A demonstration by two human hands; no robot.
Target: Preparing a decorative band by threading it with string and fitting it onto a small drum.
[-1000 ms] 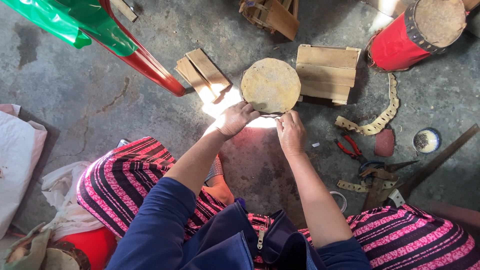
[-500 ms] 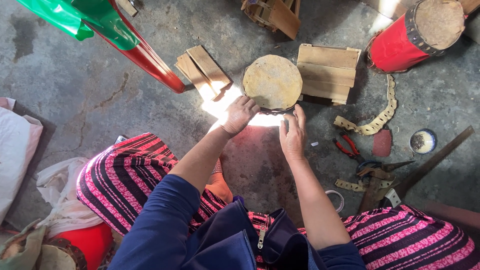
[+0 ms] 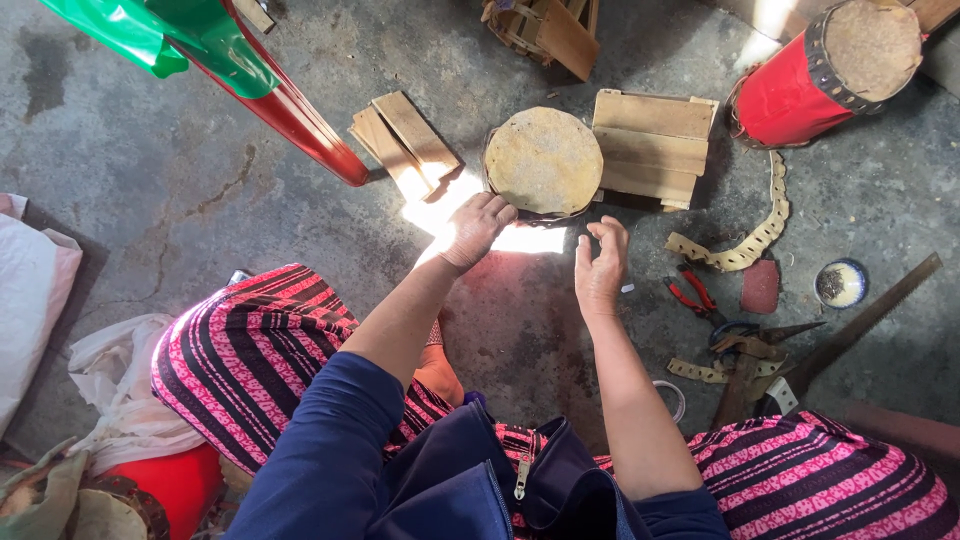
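Left hand (image 3: pixel 478 228): fingers curled loosely, tips touching near rim of round drum (image 3: pixel 545 161). Right hand (image 3: pixel 600 265): fingers slightly spread, relaxed, holding nothing, just clear of drum. Drum: tan hide face up, on concrete floor (image 3: pixel 150 180) between wood slats (image 3: pixel 405 140) and pale plank block (image 3: pixel 650 145). Red cylinder drum (image 3: pixel 820 70) lying far right. Perforated hide strip (image 3: pixel 745 245), red pliers (image 3: pixel 692 290), small red square piece (image 3: pixel 760 287), round tin (image 3: pixel 840 283) right of hand. Red-green pole (image 3: pixel 280 95) upper left.
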